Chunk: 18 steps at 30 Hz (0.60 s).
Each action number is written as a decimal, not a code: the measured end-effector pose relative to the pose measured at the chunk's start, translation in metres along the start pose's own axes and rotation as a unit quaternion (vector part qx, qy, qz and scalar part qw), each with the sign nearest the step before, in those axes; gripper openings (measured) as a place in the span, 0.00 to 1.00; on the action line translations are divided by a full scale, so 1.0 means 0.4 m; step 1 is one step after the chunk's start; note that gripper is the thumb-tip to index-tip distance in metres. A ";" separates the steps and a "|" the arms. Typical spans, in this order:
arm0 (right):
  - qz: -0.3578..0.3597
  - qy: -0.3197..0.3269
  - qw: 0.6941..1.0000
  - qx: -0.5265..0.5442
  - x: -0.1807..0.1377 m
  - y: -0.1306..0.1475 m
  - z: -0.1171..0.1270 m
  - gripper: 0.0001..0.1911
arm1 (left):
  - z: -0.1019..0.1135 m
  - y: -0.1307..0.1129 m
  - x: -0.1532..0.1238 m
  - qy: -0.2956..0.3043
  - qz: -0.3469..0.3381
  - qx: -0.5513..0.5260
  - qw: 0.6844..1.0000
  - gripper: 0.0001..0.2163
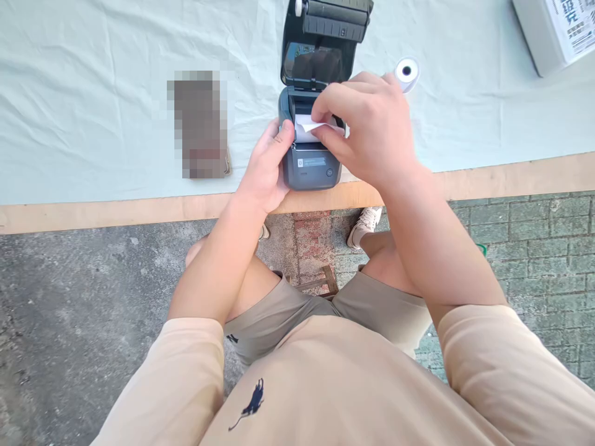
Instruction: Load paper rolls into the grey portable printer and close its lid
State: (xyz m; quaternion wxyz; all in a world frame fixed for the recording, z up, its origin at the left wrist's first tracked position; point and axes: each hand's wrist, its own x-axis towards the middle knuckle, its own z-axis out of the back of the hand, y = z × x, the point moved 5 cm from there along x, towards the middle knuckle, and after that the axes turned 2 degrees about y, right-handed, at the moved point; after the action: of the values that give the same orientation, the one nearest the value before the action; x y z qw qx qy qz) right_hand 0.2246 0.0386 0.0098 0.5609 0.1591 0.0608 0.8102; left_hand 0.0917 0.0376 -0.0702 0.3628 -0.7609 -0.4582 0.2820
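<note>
A small dark grey label printer [310, 167] sits at the table's near edge with its lid [320, 37] flipped up and back. My left hand [267, 170] grips the printer's left side, thumb on its top edge. My right hand [367, 127] reaches over the open paper bay, its fingers pinched on the loose white end of the paper [307, 127] that lies in the bay. Most of the paper roll inside is hidden by this hand.
A spare white paper roll [407, 72] lies on the pale cloth [93, 93] just right of the printer. A blurred dark flat object [201, 124] lies to the left. A grey box [555, 31] stands at the far right corner. The wooden table edge [511, 176] runs across.
</note>
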 end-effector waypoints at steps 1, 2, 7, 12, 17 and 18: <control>0.004 -0.003 1.000 -0.003 -0.002 0.002 0.002 0.08 | -0.001 -0.003 0.001 -0.003 -0.001 -0.010 1.000 0.11; 0.011 -0.005 1.000 -0.006 -0.004 0.004 0.003 0.07 | -0.003 -0.007 0.002 -0.006 0.000 -0.022 1.000 0.11; 0.053 0.011 0.999 0.001 -0.015 0.014 -0.008 0.14 | -0.007 -0.015 0.002 -0.024 0.021 -0.022 0.999 0.13; 0.066 0.003 0.998 0.001 -0.029 0.018 -0.018 0.23 | 0.001 -0.016 -0.007 -0.031 0.028 -0.009 0.999 0.10; 0.091 -0.010 0.994 0.056 -0.052 0.020 -0.017 0.18 | 0.018 -0.008 -0.005 -0.024 0.017 0.009 1.000 0.15; 0.090 -0.024 0.992 0.080 -0.055 0.017 -0.012 0.16 | 0.022 -0.004 -0.003 -0.023 0.013 0.010 1.000 0.16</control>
State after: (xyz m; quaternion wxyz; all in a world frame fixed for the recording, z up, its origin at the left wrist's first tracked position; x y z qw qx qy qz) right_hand 0.2240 0.0159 0.0030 0.4725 0.2272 0.0971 0.8460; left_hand 0.0835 0.0395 -0.0737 0.3563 -0.7563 -0.4538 0.3085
